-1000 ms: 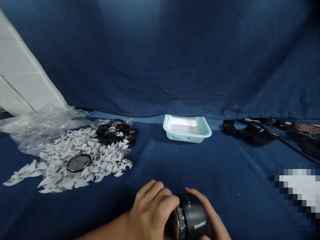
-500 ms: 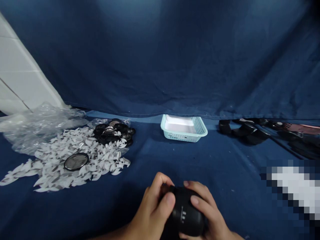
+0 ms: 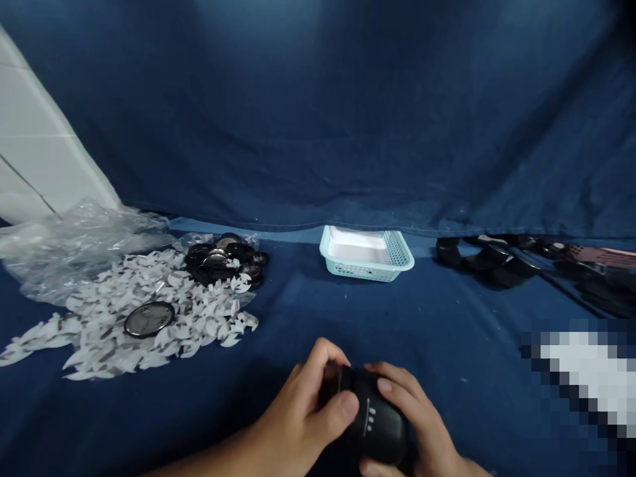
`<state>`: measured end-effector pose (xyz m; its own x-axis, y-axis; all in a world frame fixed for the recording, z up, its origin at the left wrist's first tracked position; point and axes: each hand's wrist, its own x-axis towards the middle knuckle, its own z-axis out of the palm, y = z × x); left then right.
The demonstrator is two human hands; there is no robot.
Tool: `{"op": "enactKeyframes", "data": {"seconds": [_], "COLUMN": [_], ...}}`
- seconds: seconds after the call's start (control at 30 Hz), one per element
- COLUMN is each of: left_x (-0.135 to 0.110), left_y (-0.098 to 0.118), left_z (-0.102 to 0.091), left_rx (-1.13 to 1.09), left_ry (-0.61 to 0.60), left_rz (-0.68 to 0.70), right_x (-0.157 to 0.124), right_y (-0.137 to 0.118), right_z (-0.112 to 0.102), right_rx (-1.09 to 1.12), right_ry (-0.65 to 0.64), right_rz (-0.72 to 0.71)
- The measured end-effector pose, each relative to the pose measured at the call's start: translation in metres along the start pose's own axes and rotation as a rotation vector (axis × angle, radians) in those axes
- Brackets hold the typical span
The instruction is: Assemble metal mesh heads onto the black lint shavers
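Low in the head view, my left hand (image 3: 318, 411) and my right hand (image 3: 417, 421) both hold a black rounded plastic device (image 3: 380, 424). Its side bears a pale line and small light marks. The left hand pinches a narrower black part at the device's left end, thumb in front and index finger bent over the top. Around the broad right end curl the fingers of my right hand, its thumb underneath. The device's lower part and whatever lies behind the left fingers are hidden.
Left lies a pile of small white pieces (image 3: 193, 324) with a black-rimmed metal disc (image 3: 150, 319) on top. Behind are black round parts (image 3: 238, 255) and clear plastic bags (image 3: 84, 238). A light-blue basket (image 3: 365, 273) stands at the back; black utensils (image 3: 497, 265) lie right.
The device has turned slightly in my hands, so its markings show more fully. My left thumb has moved a little to the right across it. Both hands still hold on.
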<state>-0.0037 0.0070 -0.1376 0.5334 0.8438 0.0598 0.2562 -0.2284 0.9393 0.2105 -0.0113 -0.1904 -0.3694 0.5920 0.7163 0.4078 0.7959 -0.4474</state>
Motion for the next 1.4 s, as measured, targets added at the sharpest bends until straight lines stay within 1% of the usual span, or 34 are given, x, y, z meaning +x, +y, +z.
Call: {"op": "enactKeyframes", "data": {"seconds": [0.1,0.2,0.3,0.37,0.47,0.57,0.67,0.77,0.87,1.03,1.1,1.23,1.4], "left_x": [-0.001,0.001,0.004,0.006,0.008,0.01,0.011,0.011,0.011,0.011,0.012,0.012,0.012], "left_y": [-0.004,-0.006,-0.008,-0.009,-0.01,-0.008,-0.005,-0.005,-0.008,-0.009,-0.006,-0.002,0.0], "left_z": [0.001,0.002,0.003,0.004,0.004,0.0,-0.008,-0.014,-0.014,-0.012,-0.012,-0.011,-0.01], "left_rx": [-0.024,-0.022,0.018,0.043,0.04,0.066,0.172,0.247,0.254,0.22,0.182,0.131,0.054], "left_ry": [-0.033,-0.043,0.004,0.049,0.069,0.061,0.025,-0.023,-0.004,0.02,0.035,0.043,0.074], "left_rz": [0.064,0.065,0.051,0.06,0.056,0.052,0.104,0.155,0.187,0.202,0.187,0.151,0.079], "right_x": [-0.011,-0.015,-0.007,0.0,0.006,0.01,0.015,0.022,0.027,0.023,0.018,0.012,0.01], "right_y": [0.005,0.005,-0.001,-0.007,-0.01,-0.009,-0.01,-0.014,-0.018,-0.017,-0.014,-0.011,-0.011], "right_z": [-0.001,-0.002,-0.002,-0.001,0.001,0.003,0.003,0.0,-0.003,-0.004,-0.003,-0.001,0.002], "right_rx": [0.046,0.14,0.312,0.427,0.578,0.786,0.98,0.991,0.917,0.925,0.894,0.8,0.768], "right_ry": [-0.023,-0.021,-0.001,0.014,0.046,0.019,-0.002,-0.004,-0.011,-0.041,-0.051,-0.032,-0.05], "right_rz": [0.098,0.23,0.397,0.537,0.705,0.836,1.002,1.112,1.121,1.079,1.011,0.823,0.735]}}
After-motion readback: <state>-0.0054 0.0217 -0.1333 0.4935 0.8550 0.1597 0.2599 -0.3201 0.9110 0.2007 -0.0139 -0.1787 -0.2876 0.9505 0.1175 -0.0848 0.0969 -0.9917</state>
